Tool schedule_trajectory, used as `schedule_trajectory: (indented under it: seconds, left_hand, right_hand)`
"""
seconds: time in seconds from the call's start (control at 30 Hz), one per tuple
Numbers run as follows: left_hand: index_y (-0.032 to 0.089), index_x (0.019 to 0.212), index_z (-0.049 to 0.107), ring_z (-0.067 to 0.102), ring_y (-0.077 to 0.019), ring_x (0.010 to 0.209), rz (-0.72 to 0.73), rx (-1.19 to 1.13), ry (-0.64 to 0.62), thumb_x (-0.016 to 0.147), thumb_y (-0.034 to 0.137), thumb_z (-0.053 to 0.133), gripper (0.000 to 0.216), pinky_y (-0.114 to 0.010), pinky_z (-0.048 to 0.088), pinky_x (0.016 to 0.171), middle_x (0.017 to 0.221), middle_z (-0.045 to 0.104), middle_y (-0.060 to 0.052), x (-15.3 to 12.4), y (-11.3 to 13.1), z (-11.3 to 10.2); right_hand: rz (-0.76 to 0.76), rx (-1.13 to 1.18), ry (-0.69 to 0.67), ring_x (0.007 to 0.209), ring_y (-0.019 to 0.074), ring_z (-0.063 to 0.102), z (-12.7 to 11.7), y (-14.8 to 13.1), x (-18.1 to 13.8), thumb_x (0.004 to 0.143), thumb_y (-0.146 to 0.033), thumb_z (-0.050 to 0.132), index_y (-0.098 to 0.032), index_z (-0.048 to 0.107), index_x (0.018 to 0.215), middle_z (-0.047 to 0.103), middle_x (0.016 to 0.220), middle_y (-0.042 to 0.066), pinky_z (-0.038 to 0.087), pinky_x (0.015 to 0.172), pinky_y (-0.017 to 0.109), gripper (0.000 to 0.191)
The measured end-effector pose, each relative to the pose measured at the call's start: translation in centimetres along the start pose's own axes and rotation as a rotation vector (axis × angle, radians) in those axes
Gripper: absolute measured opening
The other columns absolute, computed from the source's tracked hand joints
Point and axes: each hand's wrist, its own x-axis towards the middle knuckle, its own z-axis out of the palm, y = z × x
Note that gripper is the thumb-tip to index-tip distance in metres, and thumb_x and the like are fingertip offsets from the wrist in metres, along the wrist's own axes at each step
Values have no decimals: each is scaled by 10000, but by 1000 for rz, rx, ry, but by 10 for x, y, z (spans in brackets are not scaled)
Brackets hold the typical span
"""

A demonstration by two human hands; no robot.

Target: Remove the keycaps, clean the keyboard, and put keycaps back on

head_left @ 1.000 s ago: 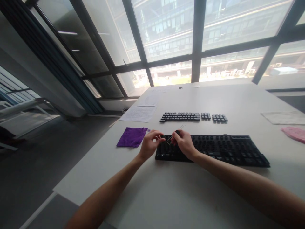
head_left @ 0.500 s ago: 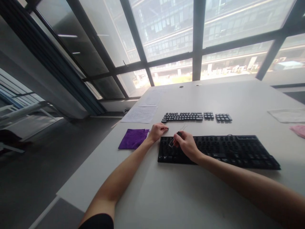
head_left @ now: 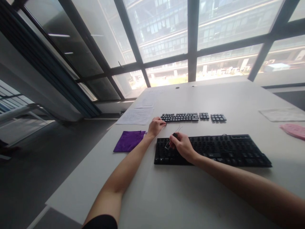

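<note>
My left hand point(head_left: 155, 127) is closed in a pinch on a small dark keycap point(head_left: 165, 123), at the left end of the rows of loose keycaps point(head_left: 180, 117). Whether that keycap touches the table, I cannot tell. Over the left part of the black keyboard point(head_left: 228, 147), my right hand point(head_left: 184, 147) grips a keycap puller point(head_left: 175, 135) by its dark handle. Thin wire loops stick out at both ends of the puller. Many keys are off the keyboard, while some caps remain on its lower rows and right side.
Two smaller groups of keycaps, a narrow one point(head_left: 204, 115) and a wider one point(head_left: 218, 118), lie right of the main rows. A purple cloth pouch point(head_left: 128, 141) and paper sheets point(head_left: 135, 116) are at the left. A pink item point(head_left: 293, 130) and a pale flat sheet point(head_left: 283, 114) lie far right.
My left hand has moved forward with the keycap, toward the left end of the keycap rows. My right hand stays over the keyboard with the puller. The view has turned slightly right.
</note>
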Motion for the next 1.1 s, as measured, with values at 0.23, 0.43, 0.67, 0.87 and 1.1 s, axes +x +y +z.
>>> schedule_trajectory:
  seconds: [0.23,0.43,0.67,0.87,1.1]
  left_hand:
    - [227,889,792,579,-202,882,-23,39,42,827,209,734,87,-326,492,832,862,615,-44,-3,-3,4]
    - [214,887,784,572,-194,882,-34,46,70,836,193,728,79,-308,484,812,871,606,-45,-4,0,5]
    - [209,943,771,567,-202,922,-48,31,113,842,197,720,114,-317,476,858,899,605,-52,-4,3,3]
    - [192,1013,743,571,-194,877,-72,0,187,892,207,641,158,-334,476,880,904,636,-53,-9,20,-22]
    - [206,981,729,577,-164,791,-80,-195,104,931,209,550,186,-290,489,760,885,666,-35,-57,76,-43]
  right_hand:
    - [4,-3,2,536,160,593,0,0,1,856,-450,629,-185,599,752,647,614,19,456,486,261,286]
    - [-9,5,-14,536,159,594,0,0,0,862,-431,626,-177,606,764,645,608,16,451,485,262,273]
    - [-13,2,-11,542,158,597,-1,-2,-1,866,-423,625,-175,607,764,647,609,15,451,495,262,269]
    - [-43,26,-33,586,162,602,-4,-8,-4,871,-448,626,-182,621,828,650,647,14,460,533,264,269]
    - [-142,-160,-191,658,168,609,-9,-9,-8,899,-357,585,-175,651,838,660,699,18,471,639,279,202]
